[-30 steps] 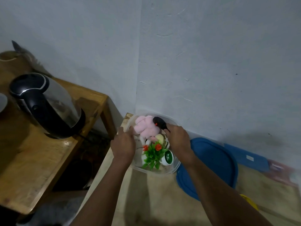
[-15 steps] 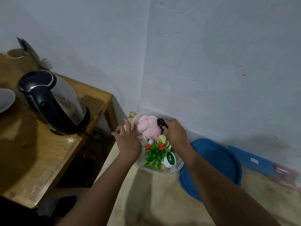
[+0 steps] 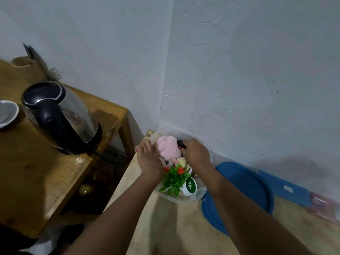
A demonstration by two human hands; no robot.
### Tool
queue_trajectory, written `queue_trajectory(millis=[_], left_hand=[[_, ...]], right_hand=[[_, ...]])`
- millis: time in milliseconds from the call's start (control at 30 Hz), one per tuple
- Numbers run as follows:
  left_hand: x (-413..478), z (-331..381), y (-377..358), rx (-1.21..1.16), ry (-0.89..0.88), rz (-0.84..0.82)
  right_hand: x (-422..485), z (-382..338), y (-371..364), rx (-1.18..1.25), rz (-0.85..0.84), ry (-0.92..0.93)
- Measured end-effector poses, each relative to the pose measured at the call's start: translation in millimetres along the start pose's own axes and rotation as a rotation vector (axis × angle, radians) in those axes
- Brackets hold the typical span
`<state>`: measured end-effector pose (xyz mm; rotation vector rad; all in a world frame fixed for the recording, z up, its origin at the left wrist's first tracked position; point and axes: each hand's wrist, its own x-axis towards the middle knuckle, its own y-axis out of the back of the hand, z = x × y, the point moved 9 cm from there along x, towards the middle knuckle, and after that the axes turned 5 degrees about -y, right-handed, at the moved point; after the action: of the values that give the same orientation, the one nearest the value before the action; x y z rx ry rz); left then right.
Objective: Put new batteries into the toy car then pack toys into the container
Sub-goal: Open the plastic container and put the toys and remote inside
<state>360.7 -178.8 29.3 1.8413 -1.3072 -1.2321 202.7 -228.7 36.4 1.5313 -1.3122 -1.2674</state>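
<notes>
A clear plastic container [image 3: 200, 196] stands on the pale table by the wall corner. Inside it lie a pink plush toy [image 3: 168, 148], a small fake plant with red flowers [image 3: 174, 178] in a white pot [image 3: 190, 185], and other small toys. A black toy car with red details [image 3: 181, 144] sits at the container's far side, partly under my right hand [image 3: 196, 153], whose curled fingers hold it. My left hand [image 3: 148, 159] rests against the plush's left side at the container's left rim, fingers curled inward.
The container's blue lid [image 3: 244, 190] lies flat to the right. A flat blue box [image 3: 285, 188] lies along the wall behind the lid. On the wooden side table [image 3: 55, 172] to the left stand a black and steel kettle [image 3: 58, 118] and a white dish [image 3: 7, 113].
My right hand pushed the black toy car lower into the container behind the plush. My left hand shifted from the rim onto the plush's left side.
</notes>
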Motion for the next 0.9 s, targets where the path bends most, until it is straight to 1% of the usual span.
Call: queue_trajectory(millis=[67, 200, 300, 400, 467, 533, 600, 667, 767, 833, 900], left_hand=[[0.7, -0.1, 1.5, -0.12, -0.012, 0.025], [0.7, -5.2, 8.5, -0.352, -0.086, 0.111], [-1.9, -12.6, 14.1, -0.562, -0.124, 0.168], [-8.7, -27.5, 18.6, -0.939, -0.12, 0.325], [-13.4, -37.4, 10.9, -1.167, -0.052, 0.409], [-17.0, -44.1, -3.7, -1.31, 0.059, 0.436], [-16.6, -45.2, -17.8, -1.345, 0.14, 0.408], [-13.6, -44.7, -23.9, -1.368, 0.144, 0.393], [-9.3, -44.1, -23.2, -1.403, 0.109, 0.399], [-8.2, -44.1, -23.0, -1.421, 0.106, 0.397], [-7.9, -44.6, -23.0, -1.438, 0.112, 0.396]], right_hand=[[-4.9, 4.4, 7.5, 0.046, 0.02, -0.013], [-30.5, 13.6, 35.3, 0.126, 0.193, -0.036], [-59.3, 30.9, 55.2, 0.274, 0.339, -0.078], [-87.9, 70.8, 59.9, 0.406, 0.451, -0.228], [-107.3, 106.9, 49.4, 0.44, 0.476, -0.374], [-125.6, 142.9, 37.3, 0.352, 0.462, -0.525], [-139.6, 179.0, 23.0, 0.254, 0.356, -0.685], [-151.1, 212.4, 8.4, 0.274, 0.196, -0.871], [-161.8, 251.2, -2.4, 0.325, 0.081, -1.109], [-165.2, 269.5, -6.0, 0.382, 0.068, -1.195], [-162.0, 287.0, -16.0, 0.48, 0.055, -1.192]])
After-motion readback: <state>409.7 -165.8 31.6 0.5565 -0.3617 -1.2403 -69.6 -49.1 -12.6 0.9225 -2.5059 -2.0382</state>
